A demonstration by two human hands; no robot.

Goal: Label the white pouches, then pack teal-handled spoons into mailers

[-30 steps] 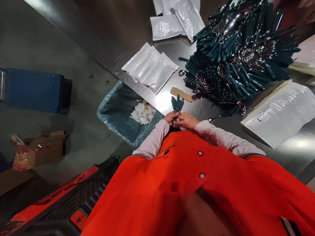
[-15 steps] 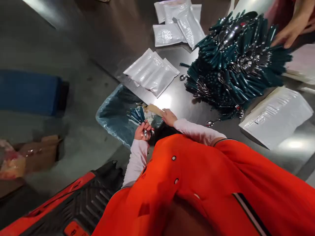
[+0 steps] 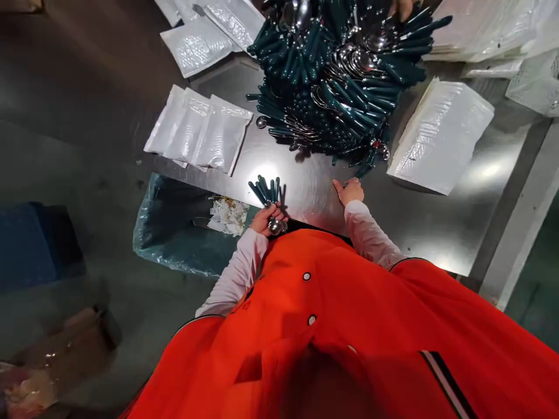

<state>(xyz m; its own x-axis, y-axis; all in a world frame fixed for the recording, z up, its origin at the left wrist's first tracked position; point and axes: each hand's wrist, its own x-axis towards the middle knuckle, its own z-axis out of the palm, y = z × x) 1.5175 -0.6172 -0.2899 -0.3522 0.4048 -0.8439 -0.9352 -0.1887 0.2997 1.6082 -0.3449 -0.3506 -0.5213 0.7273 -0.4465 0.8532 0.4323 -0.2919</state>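
Note:
My left hand (image 3: 268, 219) is closed round a bunch of spoons (image 3: 265, 191) at the table's near edge. Their dark green handles fan out away from me, and the shiny bowls (image 3: 276, 226) show below my fingers. On the metal table, my right hand (image 3: 350, 191) rests with curled fingers just short of a large heap of green-handled spoons (image 3: 305, 110). A few loose handles (image 3: 364, 167) lie close to its fingertips. Whatever is under those fingers is hidden.
White padded envelopes (image 3: 220, 137) overlap at the left, with more (image 3: 196, 46) behind. A stack of white envelopes (image 3: 445, 137) stands right of the heap. A lined bin (image 3: 174, 250) holding white scraps sits below the table edge. Another person's hand (image 3: 402, 8) reaches the heap's far side.
My right hand has let go of a tan strip over the bin and moved right onto the table. My left hand has brought the spoons from over the bin to the table edge. The view has shifted right.

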